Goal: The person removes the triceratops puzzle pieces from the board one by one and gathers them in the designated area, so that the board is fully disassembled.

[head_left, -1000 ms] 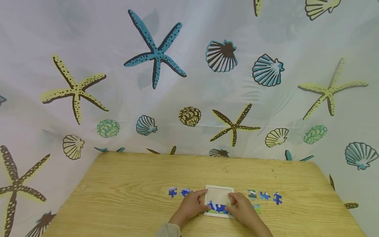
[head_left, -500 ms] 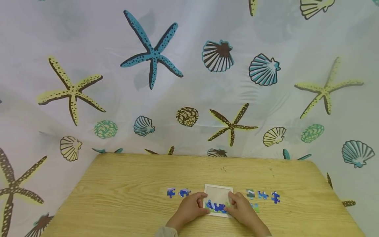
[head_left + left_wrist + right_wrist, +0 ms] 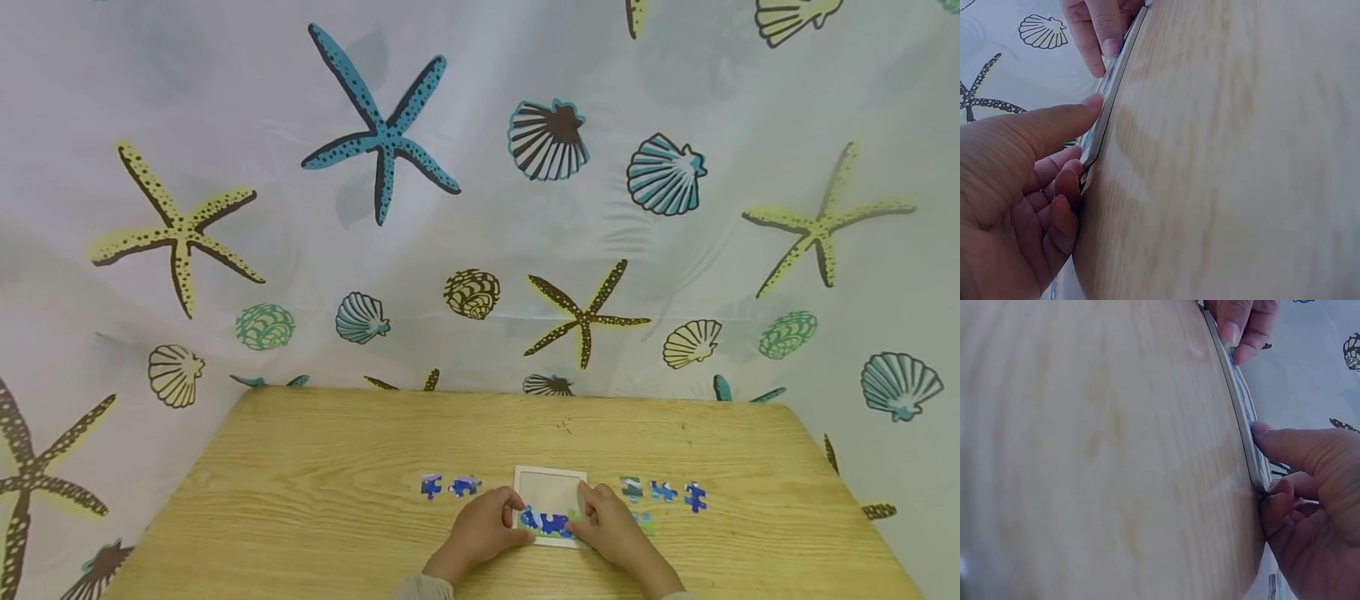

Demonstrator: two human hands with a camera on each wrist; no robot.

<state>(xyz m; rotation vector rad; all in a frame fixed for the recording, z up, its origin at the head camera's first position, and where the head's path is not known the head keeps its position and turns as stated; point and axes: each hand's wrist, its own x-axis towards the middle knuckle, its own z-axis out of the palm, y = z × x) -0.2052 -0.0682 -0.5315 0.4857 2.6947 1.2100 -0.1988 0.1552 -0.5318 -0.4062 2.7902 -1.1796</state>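
A small white-rimmed jigsaw puzzle tray (image 3: 551, 472) lies on the wooden table, with blue and green puzzle pieces (image 3: 553, 523) fitted along its near part and bare backing beyond them. My left hand (image 3: 483, 527) grips the tray's left side near the close corner. In the left wrist view its thumb (image 3: 1066, 125) presses on the rim while the other fingers curl at the edge. On the opposite side, my right hand (image 3: 617, 527) holds the tray, thumb over the rim in the right wrist view and fingers bent beside the edge.
Two loose puzzle pieces (image 3: 465, 486) lie left of the tray. Several more, including a blue one (image 3: 695, 497), are spread to its right, one partly behind the right hand. A white curtain (image 3: 420, 250) printed with starfish and shells hangs around the wooden table (image 3: 330, 467).
My left hand has slid a little nearer along the tray's left side, uncovering more of the rim. The right hand keeps its hold. The head view has shifted slightly.
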